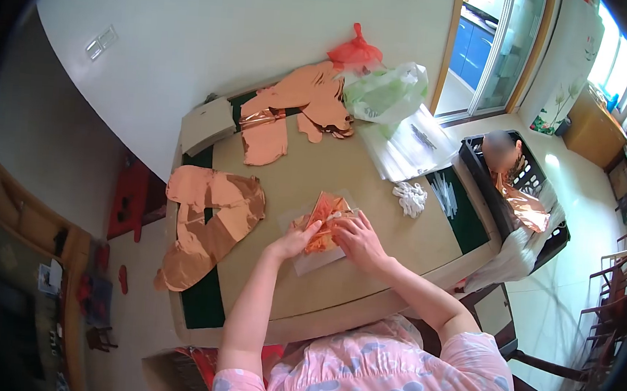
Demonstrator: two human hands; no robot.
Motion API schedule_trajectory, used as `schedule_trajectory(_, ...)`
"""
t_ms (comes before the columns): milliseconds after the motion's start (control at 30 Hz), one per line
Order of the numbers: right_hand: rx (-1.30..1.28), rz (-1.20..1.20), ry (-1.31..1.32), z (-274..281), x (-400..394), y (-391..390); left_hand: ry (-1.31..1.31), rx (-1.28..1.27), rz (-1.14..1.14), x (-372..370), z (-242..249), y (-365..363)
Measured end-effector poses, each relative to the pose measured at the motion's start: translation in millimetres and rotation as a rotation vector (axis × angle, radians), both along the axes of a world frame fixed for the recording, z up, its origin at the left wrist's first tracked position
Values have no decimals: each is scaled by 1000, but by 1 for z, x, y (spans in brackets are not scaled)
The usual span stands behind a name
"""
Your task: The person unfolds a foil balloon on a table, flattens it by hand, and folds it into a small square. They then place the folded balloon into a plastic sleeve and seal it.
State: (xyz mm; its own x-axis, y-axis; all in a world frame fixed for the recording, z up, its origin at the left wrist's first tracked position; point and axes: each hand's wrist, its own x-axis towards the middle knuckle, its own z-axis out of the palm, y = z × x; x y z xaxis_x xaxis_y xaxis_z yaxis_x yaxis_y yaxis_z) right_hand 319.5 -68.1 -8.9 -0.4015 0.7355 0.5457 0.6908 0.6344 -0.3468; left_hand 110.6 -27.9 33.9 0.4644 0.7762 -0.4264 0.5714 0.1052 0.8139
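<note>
Near the middle of the table, a crumpled, shiny copper-orange foil piece (322,212) lies folded between my two hands. Beneath it is a clear plastic sheet or bag (321,263), whose corners show around the foil. My left hand (293,240) grips the foil's left side, thumb on top and fingers partly hidden. On the other side, my right hand (359,242) has its bent fingers pressed onto the foil's right edge; the fingertips are partly covered.
Flat copper-coloured foil shapes (232,208) lie at the left, with more foil pieces (310,86) at the back. A green-white plastic bag (387,92), clear plastic sleeves (411,148), a white cord bundle (409,199) and clear strips (444,194) sit rightward. A black crate (469,150) stands beyond.
</note>
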Motion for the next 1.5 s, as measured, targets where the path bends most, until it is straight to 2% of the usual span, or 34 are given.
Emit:
schedule_trajectory(33, -95, -33, -87, -4, 0, -1, 10, -6, -2, 0, -1, -1)
schedule_trajectory(133, -53, -58, -117, -14, -9, 9, 50, 71, -21, -6, -27, 8)
schedule_trajectory(233, -138, 24, -290, -9, -19, 14, 39, 174, -90, -9, -48, 17)
schedule_trajectory(333, -179, 28, -280, -6, -21, 16, 16, 157, -125, -10, -55, 20)
schedule_trajectory(433, -65, 14, -161, 5, -5, 3, 27, 178, -99, -9, -51, 17)
schedule_trajectory(533, -161, -44, -126, 14, 18, -16, 28, 198, -104, -6, -39, 12)
schedule_trajectory(633, -191, -37, -244, 0, 27, -23, -19, 180, -101, -5, -42, 14)
schedule_trajectory(733, -169, -22, -256, -6, 23, -20, 102, 170, -38, 1, -20, 2)
schedule_trajectory(833, -165, -11, -223, -9, 19, -12, 235, 306, -190, 6, -23, 1)
schedule_trajectory(933, -249, 19, -255, -4, 22, -10, 438, 473, -180, 18, -12, -20)
schedule_trajectory(1167, -280, 65, -265, -8, 32, -8, 487, 703, -90, 23, -50, -29)
schedule_trajectory(1267, -227, 68, -31, 2, 50, -11, 522, 718, -97, 24, -46, -33)
schedule_trajectory(1367, -295, -58, 133, 4, 70, -1, 485, 743, -92, 24, -48, -33)
schedule_trajectory(1467, -168, -96, 224, 22, 51, 15, 503, 716, -99, 25, -45, -33)
schedule_trajectory(1500, -151, -70, 151, 27, 40, 18, 508, 726, -99, 25, -45, -33)
